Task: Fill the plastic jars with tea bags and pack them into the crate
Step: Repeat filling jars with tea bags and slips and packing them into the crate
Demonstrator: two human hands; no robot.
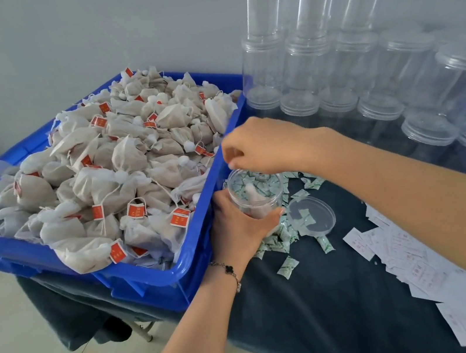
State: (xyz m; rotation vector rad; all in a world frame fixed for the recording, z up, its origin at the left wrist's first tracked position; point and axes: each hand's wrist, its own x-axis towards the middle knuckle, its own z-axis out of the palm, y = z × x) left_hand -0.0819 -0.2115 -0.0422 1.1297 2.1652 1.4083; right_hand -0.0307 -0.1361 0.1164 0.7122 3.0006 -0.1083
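Dark cloth table (pixel 323 300), blue crate (pixel 180 273) of tea bags (pixel 107 172) on the left. My left hand (pixel 239 224) grips the open jar (pixel 254 192); right hand (pixel 263 143), fingers curled, hovers over its mouth, whether it holds anything I can't tell. Keep the jar steady, drop bags straight in.

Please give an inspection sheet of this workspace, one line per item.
Surface: table under dark cloth.
Job's things: blue crate heaped with tea bags; open jar, partly filled; lid beside it; stacked empty jars behind.
Clutter: small green-white sachets around the jar; paper slips at right.
Hands: left hand grips the jar; right hand above its mouth, fingers curled; what it holds cannot be told.
Cables: nothing seen.
Surroundings: pale wall, tiled floor.
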